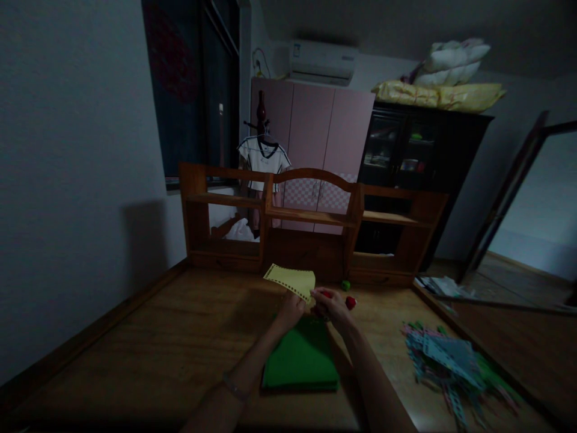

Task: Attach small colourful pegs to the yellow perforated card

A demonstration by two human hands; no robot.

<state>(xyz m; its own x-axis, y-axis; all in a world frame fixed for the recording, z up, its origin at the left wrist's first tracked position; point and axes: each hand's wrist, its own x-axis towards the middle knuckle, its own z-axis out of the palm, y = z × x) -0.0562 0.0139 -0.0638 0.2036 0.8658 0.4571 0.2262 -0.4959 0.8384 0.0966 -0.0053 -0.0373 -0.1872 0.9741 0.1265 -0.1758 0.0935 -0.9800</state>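
Note:
My left hand (292, 310) is closed on the near edge of a yellow sheet of paper (293, 279). Rows of small dark marks or holes run along the sheet's edges, and it bends slightly in the air. My right hand (332, 307) is closed at the sheet's right corner, with a small red object (326, 294) in its fingers; its kind is too dim to make out. Below both hands lies a flat green pad or stack (302, 358) on the wooden desk (180, 337).
Just right of my right hand lies a red item (350, 302), with a small green ball-like thing (345, 285) behind it. A heap of blue, green and pink paper pieces (455, 361) covers the desk's right side. A wooden shelf unit (311, 215) borders the back.

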